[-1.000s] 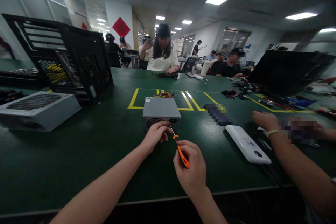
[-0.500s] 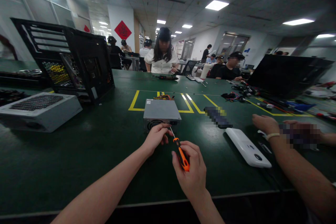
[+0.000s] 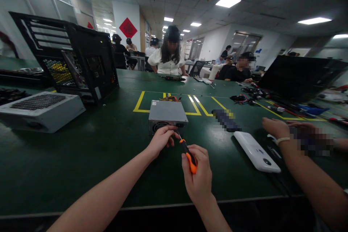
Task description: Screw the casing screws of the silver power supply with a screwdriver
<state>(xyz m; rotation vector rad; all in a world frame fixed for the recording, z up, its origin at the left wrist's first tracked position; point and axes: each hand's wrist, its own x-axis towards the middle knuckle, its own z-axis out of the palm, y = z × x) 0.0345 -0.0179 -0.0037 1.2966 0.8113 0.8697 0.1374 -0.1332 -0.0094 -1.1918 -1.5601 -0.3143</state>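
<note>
A grey metal power supply unit [image 3: 168,111] sits on the green table, its fan and socket side towards me. My right hand [image 3: 199,174] is closed around the black-and-orange handle of a screwdriver [image 3: 186,149]. The thin shaft slants up and away to the unit's front face, below the socket on its right side. At that face my left hand [image 3: 164,139] has its fingers curled, with the fingertips at the shaft near its tip. These fingers hide the exact spot where the tip meets the unit, and any screw there.
Left stand a second power supply [image 3: 67,110] and an open black computer case [image 3: 102,65]. Right lie a dark blurred object [image 3: 225,120] and a white oblong device [image 3: 257,152]. Another person's arm [image 3: 301,170] rests beside it. Cables [image 3: 241,99] and a dark panel [image 3: 301,78] lie further back.
My right hand has turned slightly around the screwdriver handle, its thumb moving up and right. The left hand stays at the power supply's front. The view has tilted a little.
</note>
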